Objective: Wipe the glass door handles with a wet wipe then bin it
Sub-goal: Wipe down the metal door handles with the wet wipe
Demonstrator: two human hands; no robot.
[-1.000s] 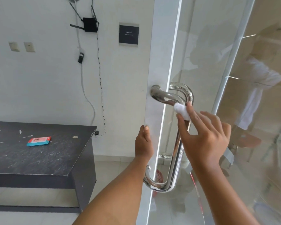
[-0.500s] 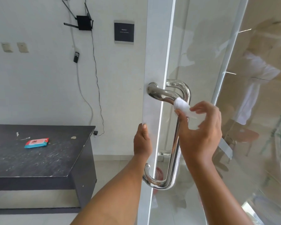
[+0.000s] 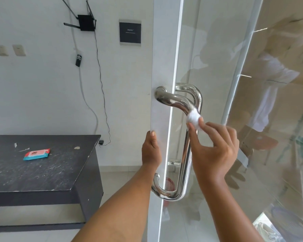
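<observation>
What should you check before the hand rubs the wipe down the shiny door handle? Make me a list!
1. Wipe held firmly: ok. The right hand pinches the wet wipe in its fingertips.
2. Wipe on the metal: ok. It presses on the door handle just below the upper bend.
3. Door kept steady: ok. The left hand grips the door edge.
4. Bar below free: ok. Nothing hangs on it.
5. Bin ready for afterwards: cannot tell. No bin shows plainly.
6. Spare wipes nearby: ok. The wipes pack lies on the black table.
</observation>
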